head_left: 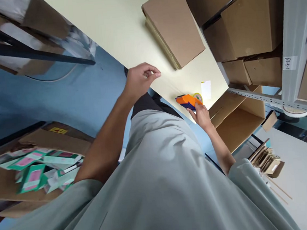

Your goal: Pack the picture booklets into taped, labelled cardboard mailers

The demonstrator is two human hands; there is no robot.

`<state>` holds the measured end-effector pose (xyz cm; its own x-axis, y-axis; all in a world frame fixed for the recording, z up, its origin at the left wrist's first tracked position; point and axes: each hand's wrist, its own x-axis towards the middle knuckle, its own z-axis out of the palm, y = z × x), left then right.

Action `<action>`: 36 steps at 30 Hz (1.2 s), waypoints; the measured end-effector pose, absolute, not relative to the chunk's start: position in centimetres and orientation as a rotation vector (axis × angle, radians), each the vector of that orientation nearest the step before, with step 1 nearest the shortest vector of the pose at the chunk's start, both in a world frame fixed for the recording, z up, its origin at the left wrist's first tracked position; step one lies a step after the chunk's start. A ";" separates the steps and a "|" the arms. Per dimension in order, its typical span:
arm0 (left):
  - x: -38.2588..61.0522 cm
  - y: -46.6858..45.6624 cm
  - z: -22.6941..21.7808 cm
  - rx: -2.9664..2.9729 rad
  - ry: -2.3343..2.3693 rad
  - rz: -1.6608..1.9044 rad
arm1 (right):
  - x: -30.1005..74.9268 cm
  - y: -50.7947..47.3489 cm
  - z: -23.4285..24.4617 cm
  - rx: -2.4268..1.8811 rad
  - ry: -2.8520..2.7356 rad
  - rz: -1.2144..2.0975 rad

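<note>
My right hand (pixel 202 116) is wrapped round an orange and dark blue tape dispenser (pixel 186 101) at the table's near edge. A roll of tape with a yellow-green rim (pixel 198 97) shows at its far side. My left hand (pixel 143 77) is closed in a pinch, thumb against fingertips, just over the edge of the table. From these fingertips a faint strip of clear tape (pixel 172 83) stretches toward the dispenser. Beyond both hands, a flat brown cardboard box (pixel 174 24) lies on the table, touched by neither hand.
The pale table (pixel 103 23) runs diagonally, with a white card (pixel 206 89) on it. Cardboard boxes (pixel 247 22) fill a metal rack (pixel 291 47) at right. An open carton (pixel 242 125) stands below it. At lower left, another carton (pixel 4 183) holds green and pink packets.
</note>
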<state>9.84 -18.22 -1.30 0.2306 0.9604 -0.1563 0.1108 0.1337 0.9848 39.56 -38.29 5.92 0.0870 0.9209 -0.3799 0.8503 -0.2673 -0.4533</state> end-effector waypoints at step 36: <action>28.7 -17.4 -9.8 0.825 1.417 0.967 | 32.8 -33.6 -1.6 -2.865 -1.823 0.688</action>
